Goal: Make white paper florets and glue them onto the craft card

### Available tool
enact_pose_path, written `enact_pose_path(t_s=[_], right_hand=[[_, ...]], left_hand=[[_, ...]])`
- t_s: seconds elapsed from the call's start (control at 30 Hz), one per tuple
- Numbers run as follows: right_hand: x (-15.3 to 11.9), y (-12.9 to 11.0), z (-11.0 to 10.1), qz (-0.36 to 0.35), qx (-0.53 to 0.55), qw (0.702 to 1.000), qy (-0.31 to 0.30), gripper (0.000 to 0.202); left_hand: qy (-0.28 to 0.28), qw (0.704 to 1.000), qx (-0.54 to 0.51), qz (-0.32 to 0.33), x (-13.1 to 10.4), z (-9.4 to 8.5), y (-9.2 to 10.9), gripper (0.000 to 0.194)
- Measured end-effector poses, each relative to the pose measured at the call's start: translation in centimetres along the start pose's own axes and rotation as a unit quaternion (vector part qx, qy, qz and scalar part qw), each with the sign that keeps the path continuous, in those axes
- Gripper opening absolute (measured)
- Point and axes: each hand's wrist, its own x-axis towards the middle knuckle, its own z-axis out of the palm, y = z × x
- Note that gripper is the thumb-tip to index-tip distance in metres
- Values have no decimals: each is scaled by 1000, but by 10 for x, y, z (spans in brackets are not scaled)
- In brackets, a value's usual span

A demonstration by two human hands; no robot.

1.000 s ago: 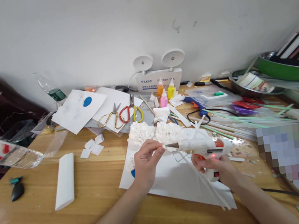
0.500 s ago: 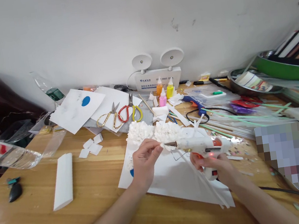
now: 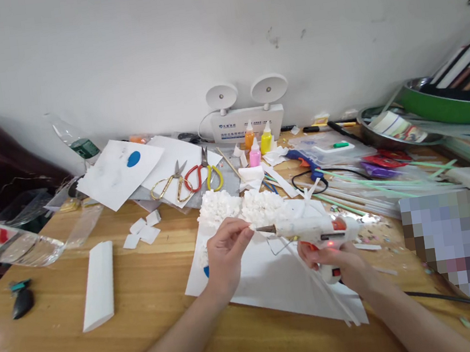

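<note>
My right hand (image 3: 337, 260) is wrapped round the handle of a white glue gun (image 3: 306, 228), whose red light glows. Its metal nozzle points left, right at the fingertips of my left hand (image 3: 228, 252). Those fingers pinch a small white piece (image 3: 252, 228), partly hidden by the thumb and forefinger. Beneath both hands lies a white sheet of paper (image 3: 272, 292). Clusters of crumpled white bits (image 3: 221, 208) sit on its far part, and a blue patch shows beside my left wrist. Thin white strips (image 3: 326, 294) lie on the sheet below the glue gun.
Gold scissors (image 3: 170, 181) and red-and-yellow-handled scissors (image 3: 204, 174) lie on papers behind. Small paint bottles (image 3: 254, 153) stand by the wall. A blue glue gun (image 3: 309, 163) and many sticks are at right. Cut white squares (image 3: 149, 234) and a folded white paper form (image 3: 99, 286) lie left.
The view has shifted very slightly. The glue gun's nozzle has drawn a touch closer to the white piece in my left fingers; both hands keep their hold.
</note>
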Motion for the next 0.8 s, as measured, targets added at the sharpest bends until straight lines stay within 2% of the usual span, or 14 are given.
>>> enact_pose_path(t_s=[0.17,0.6,0.8], right_hand=[[-1,-2,1,1,12,1000,7,16],[0,0,0,4,-16,1000,25,21],[3,-6,-2,-21,-67,997,11,22]], left_hand=[[-2,1000,-5,0,0,0,0,4],[-5,1000,0,6,-1,-1,2,5],[23,999,5,31,1,-2,0,4]])
